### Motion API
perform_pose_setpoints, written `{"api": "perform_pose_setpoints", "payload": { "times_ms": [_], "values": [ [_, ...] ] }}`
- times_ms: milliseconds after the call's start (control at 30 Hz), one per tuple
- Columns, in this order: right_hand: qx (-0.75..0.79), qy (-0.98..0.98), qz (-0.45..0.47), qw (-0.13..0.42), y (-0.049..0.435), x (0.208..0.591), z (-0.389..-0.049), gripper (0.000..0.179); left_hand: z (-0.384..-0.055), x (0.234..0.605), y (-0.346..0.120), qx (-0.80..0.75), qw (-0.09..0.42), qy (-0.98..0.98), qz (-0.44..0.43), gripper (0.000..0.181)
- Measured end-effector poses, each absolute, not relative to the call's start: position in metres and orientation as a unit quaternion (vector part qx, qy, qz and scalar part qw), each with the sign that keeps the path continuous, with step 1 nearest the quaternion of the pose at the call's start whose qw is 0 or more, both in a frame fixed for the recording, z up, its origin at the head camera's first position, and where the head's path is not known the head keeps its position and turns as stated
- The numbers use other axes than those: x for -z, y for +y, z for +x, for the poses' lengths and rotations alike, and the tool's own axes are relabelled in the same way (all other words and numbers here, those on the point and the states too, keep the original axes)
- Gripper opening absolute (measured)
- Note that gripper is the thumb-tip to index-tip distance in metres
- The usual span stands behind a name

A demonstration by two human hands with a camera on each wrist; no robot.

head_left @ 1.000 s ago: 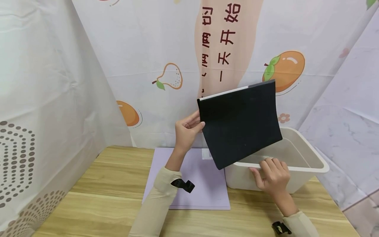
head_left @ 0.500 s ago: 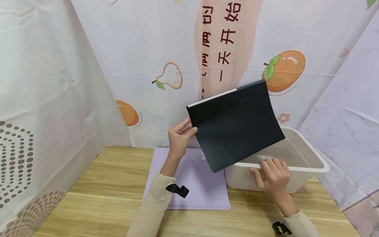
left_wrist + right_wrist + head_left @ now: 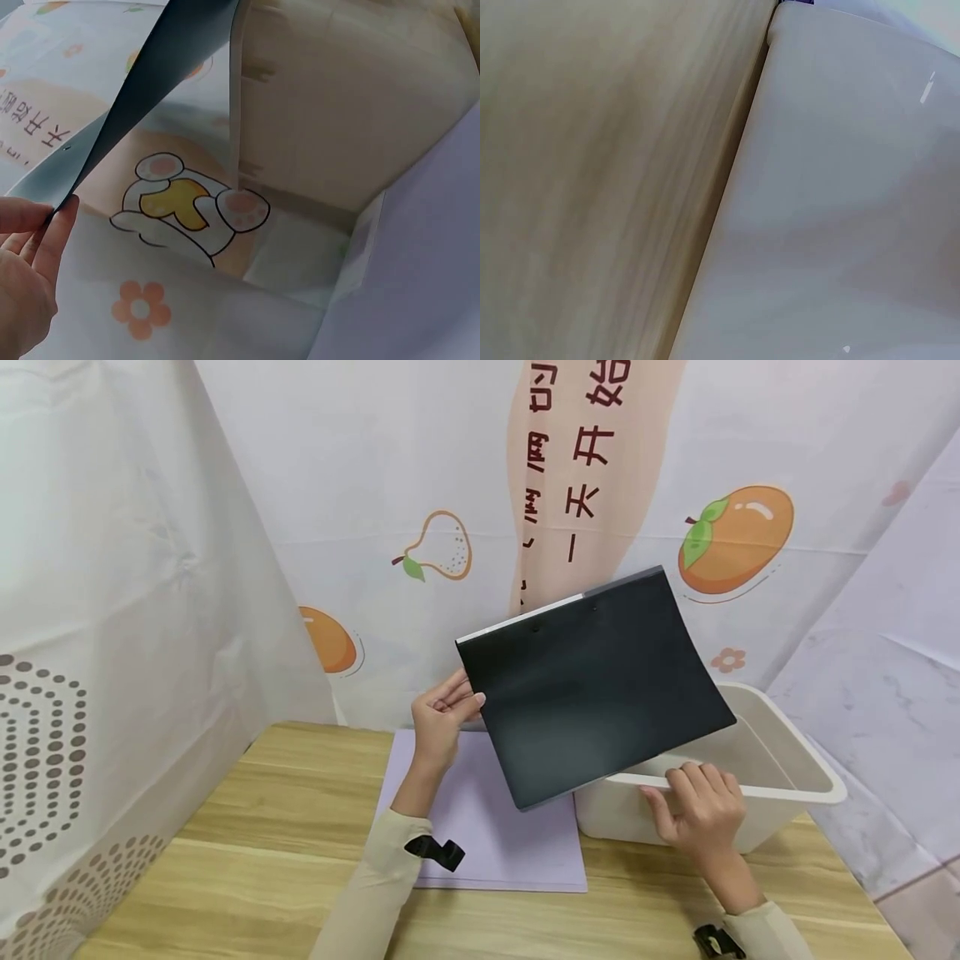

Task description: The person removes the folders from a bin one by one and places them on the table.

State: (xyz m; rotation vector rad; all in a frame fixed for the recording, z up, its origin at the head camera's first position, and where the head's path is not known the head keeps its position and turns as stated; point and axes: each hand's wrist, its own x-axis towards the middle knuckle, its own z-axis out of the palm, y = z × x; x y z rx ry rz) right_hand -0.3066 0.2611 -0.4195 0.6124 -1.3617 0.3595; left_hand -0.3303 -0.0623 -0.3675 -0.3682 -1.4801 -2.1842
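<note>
My left hand (image 3: 437,727) pinches the left edge of a black file folder (image 3: 600,693) between thumb and fingers. The folder hangs tilted in the air, partly in front of a white plastic bin (image 3: 618,814). A white strip runs along part of its upper edge. In the left wrist view the folder (image 3: 161,64) looks thin and bent, and the left hand (image 3: 30,277) holds its edge. My right hand (image 3: 701,818) grips the bin's front rim, fingers over it and thumb outside. The right wrist view shows only the bin's wall (image 3: 832,195) and the table, not the hand.
A flat lilac folder (image 3: 517,860) lies on the wooden table (image 3: 262,843), left of the bin. Behind the table hangs a white cloth (image 3: 360,460) printed with fruit and writing. More pale cloth hangs at both sides.
My left hand has drawn the black folder leftward and slightly down, away from over the bin. The right hand stays on the bin's rim. The head view has shifted slightly.
</note>
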Motion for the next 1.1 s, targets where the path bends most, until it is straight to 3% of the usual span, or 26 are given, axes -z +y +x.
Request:
{"api": "perform_pose_setpoints", "payload": {
  "times_ms": [467, 1100],
  "values": [
    [-0.168, -0.615, 0.27, 0.721, 0.266, 0.42, -0.309, 0.068, -0.329, 0.358, -0.088, 0.837, 0.253, -0.481, -0.06, 0.058],
    [-0.177, -0.616, 0.269, 0.718, 0.265, 0.422, -0.309, 0.069, -0.329, 0.358, -0.113, 0.846, 0.262, -0.461, -0.044, 0.055]
  ]
}}
